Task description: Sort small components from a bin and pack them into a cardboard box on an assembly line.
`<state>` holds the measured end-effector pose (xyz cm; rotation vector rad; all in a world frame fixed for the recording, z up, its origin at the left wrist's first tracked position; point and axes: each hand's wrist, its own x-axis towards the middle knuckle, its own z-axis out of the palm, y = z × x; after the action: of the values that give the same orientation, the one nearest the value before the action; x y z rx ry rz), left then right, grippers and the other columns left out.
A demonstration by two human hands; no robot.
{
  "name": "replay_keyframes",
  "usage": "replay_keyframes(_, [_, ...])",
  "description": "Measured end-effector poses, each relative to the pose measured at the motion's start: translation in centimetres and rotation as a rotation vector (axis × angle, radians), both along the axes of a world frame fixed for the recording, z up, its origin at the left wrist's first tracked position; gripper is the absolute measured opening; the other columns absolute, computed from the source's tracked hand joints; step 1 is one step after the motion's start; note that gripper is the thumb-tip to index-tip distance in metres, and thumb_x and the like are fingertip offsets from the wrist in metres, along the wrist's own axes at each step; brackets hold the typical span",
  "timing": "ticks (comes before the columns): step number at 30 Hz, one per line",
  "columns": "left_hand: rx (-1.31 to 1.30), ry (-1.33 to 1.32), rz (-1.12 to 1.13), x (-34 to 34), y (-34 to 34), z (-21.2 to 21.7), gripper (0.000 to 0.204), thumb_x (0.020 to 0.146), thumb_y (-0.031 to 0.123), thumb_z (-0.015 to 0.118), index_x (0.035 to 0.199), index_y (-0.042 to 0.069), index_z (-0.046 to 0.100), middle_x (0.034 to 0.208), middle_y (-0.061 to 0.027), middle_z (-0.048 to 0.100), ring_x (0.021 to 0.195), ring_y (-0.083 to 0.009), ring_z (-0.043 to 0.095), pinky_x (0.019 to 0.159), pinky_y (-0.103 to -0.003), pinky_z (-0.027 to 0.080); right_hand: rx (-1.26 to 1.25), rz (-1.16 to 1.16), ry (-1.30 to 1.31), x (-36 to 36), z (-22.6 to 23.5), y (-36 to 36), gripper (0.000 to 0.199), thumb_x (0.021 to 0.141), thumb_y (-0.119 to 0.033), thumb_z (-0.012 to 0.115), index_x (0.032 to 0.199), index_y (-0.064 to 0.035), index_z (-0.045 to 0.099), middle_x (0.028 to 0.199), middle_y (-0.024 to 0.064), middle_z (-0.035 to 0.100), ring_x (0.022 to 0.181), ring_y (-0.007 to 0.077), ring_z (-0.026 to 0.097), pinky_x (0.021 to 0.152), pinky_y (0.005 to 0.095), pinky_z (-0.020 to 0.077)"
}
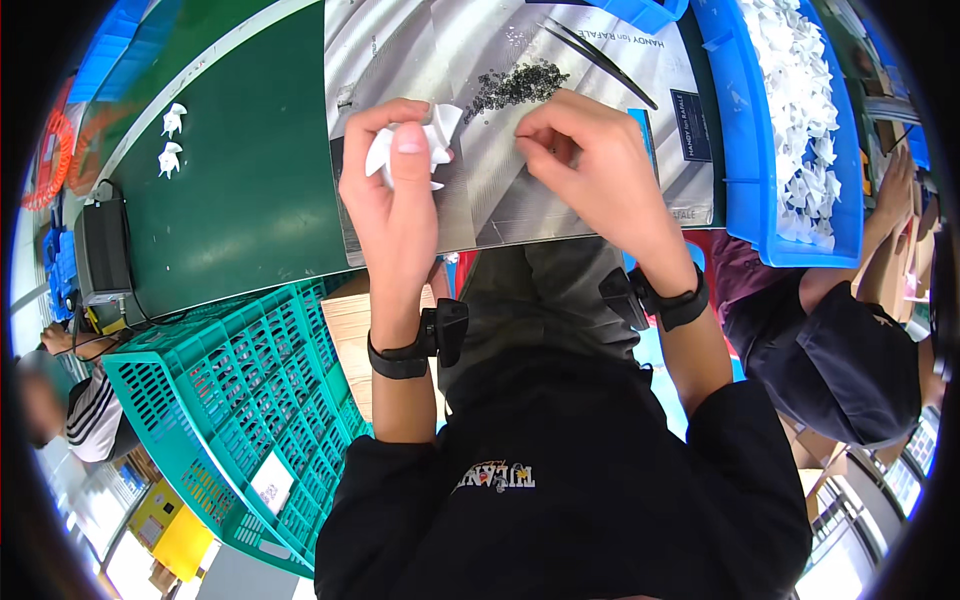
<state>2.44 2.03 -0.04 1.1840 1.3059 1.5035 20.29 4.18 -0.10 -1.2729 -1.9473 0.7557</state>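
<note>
My left hand (395, 205) is closed around a white plastic fan impeller (440, 128), its curved blades sticking out past the thumb and fingers. To the right, my right hand (610, 165) is in a pinch, thumb and forefinger pressed together. Whatever lies between those fingertips is too small or hidden to make out. Just beyond both hands, a pile of tiny black ring-like parts (520, 86) is spread on a flat grey printed cardboard sheet (490, 210). Dark tweezers (603, 65) lie on the sheet, beyond my right hand.
Two white impellers (170, 160) stand on the green tabletop (250, 190) at left. A blue bin (745, 205) full of white impellers sits at right, near a seated person (830, 340). A green plastic crate (250, 390) is below the table's left edge, beneath a black box (105, 250).
</note>
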Motion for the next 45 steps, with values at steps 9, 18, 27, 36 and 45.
replay_keyframes(9, [0.035, 0.524, -0.089, 0.1, -0.1, -0.9, 0.022, 0.091, 0.023, 0.063, 0.090, 0.001, 0.060, 0.085, -0.0089, 0.063, 0.068, -0.0152, 0.058, 0.063, -0.028, 0.046, 0.217, 0.050, -0.326, -2.1, 0.6, 2.1, 0.012, 0.074, -0.007, 0.064, 0.085, -0.0045, 0.063, 0.075, 0.0086, 0.062, 0.070, 0.0290, 0.062, 0.059, 0.0377, 0.0470])
replay_keyframes(18, [0.031, 0.217, -0.058, 0.2, 0.2, -0.6, 0.023, 0.086, 0.018, 0.067, 0.102, 0.002, 0.063, 0.093, -0.0123, 0.066, 0.072, -0.0269, 0.063, 0.068, -0.032, 0.050, 0.147, 0.085, -0.334, -2.0, 0.6, 2.4, 0.009, 0.076, -0.009, 0.062, 0.084, -0.0052, 0.062, 0.071, 0.0088, 0.061, 0.071, 0.0319, 0.062, 0.058, 0.0406, 0.0460])
replay_keyframes(27, [0.133, 0.587, -0.260, -1.1, -0.2, -0.2, 0.031, 0.077, 0.006, 0.072, 0.106, 0.004, 0.063, 0.103, -0.0123, 0.066, 0.086, -0.0241, 0.066, 0.075, -0.032, 0.052, 0.051, 0.004, -0.203, -2.5, 0.5, 1.5, 0.008, 0.079, -0.010, 0.062, 0.084, -0.0042, 0.062, 0.072, 0.0085, 0.063, 0.066, 0.0279, 0.062, 0.058, 0.0378, 0.0468])
replay_keyframes(36, [0.108, 0.054, -0.230, -4.0, -1.3, -1.4, 0.028, 0.077, 0.002, 0.070, 0.102, 0.004, 0.056, 0.107, -0.0134, 0.064, 0.092, -0.0180, 0.062, 0.076, -0.032, 0.051, 0.024, 0.054, -0.020, -0.2, -0.1, 1.8, 0.008, 0.079, -0.005, 0.063, 0.085, -0.0013, 0.063, 0.072, 0.0090, 0.061, 0.062, 0.0213, 0.060, 0.058, 0.0311, 0.0475])
replay_keyframes(45, [0.261, -0.397, -0.463, -6.1, -1.6, -2.6, 0.037, 0.077, 0.011, 0.074, 0.103, 0.007, 0.048, 0.106, -0.0174, 0.061, 0.089, -0.0158, 0.056, 0.082, -0.031, 0.046, -0.049, 0.265, 0.147, -2.1, 2.4, 0.8, 0.008, 0.081, -0.001, 0.064, 0.088, -0.0017, 0.064, 0.075, 0.0035, 0.061, 0.067, 0.0102, 0.059, 0.056, 0.0249, 0.0460])
